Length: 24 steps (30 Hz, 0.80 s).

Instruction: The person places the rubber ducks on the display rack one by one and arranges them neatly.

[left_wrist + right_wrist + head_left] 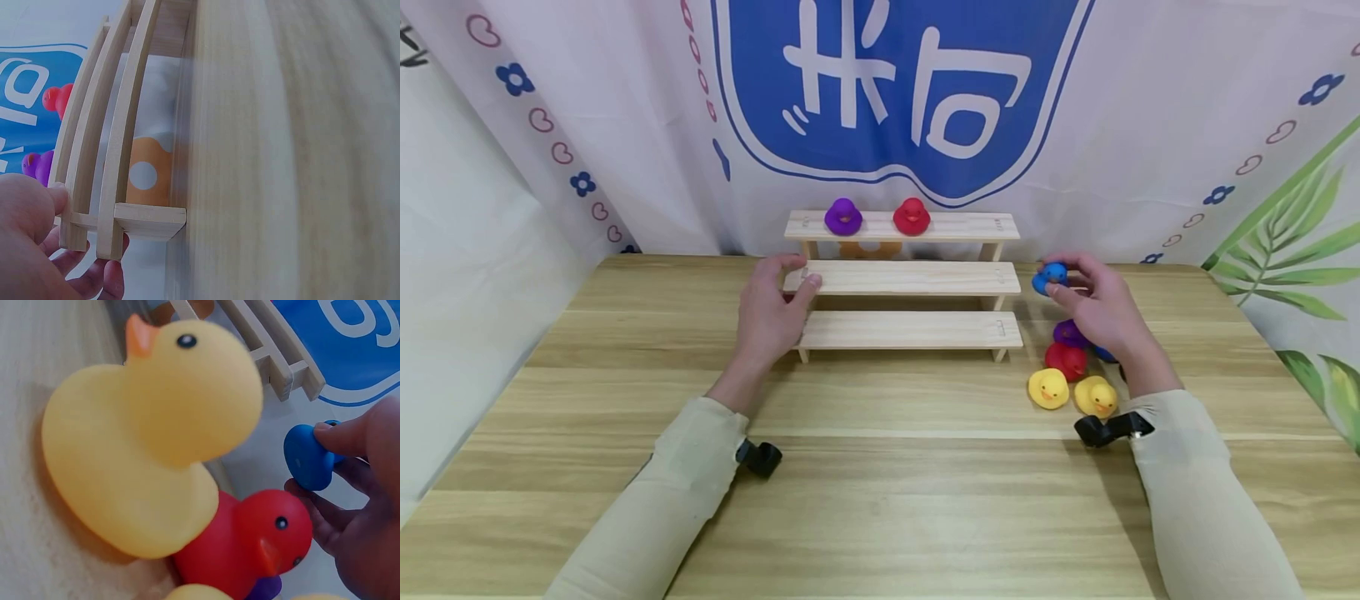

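Yellow ducks and a red duck sit near the stand.

Cloth-walled booth (printed curtain, wooden table).

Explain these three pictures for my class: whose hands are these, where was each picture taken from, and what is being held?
No robot here: a person works with two bare hands. The wide picture comes from a head-worn camera; the closer ones come from a left wrist camera and a right wrist camera. On the wooden table stands a three-step rack, with a purple duck and a red duck on its top step. The left hand holds the rack's left end; the right hand pinches a blue duck. Nearby lie two yellow ducks, a second red duck and a second purple duck.
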### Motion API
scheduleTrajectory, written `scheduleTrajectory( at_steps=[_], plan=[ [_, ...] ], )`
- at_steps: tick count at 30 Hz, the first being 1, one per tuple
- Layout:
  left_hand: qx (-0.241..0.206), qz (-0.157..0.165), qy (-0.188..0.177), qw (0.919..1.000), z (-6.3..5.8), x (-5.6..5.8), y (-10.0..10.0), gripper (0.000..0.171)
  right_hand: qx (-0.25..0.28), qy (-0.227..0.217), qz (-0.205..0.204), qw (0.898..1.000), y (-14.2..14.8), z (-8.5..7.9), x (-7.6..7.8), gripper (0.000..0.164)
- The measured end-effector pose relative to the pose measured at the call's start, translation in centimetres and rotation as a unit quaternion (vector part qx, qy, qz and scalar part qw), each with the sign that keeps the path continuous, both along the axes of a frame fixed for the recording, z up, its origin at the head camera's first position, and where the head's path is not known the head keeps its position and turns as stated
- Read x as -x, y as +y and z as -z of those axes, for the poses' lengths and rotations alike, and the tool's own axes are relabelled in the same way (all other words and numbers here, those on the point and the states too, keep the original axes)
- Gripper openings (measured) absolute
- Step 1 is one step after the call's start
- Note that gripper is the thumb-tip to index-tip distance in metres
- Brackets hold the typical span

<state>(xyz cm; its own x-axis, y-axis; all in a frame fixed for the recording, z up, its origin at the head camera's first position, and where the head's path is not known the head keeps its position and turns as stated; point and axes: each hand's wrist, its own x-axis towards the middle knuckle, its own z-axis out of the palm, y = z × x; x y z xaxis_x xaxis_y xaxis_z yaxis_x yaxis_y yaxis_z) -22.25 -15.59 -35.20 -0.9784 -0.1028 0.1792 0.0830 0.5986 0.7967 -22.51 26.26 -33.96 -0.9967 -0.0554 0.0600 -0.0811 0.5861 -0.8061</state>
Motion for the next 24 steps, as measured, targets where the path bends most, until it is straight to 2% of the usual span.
scheduleTrajectory(
  at_steps=[15,24],
  plan=[
    [0.001,-0.002,-0.007,1.0000,-0.1,-0.1,0.1,0.049,0.040,0.060,0.024,0.997,-1.4,-1.0,-0.5,0.049],
    [-0.002,-0.003,-0.014,0.9999,-0.3,-0.2,0.1,0.050,0.058,0.091,0.030,0.994,-2.5,-1.6,-1.0,0.046]
  ],
)
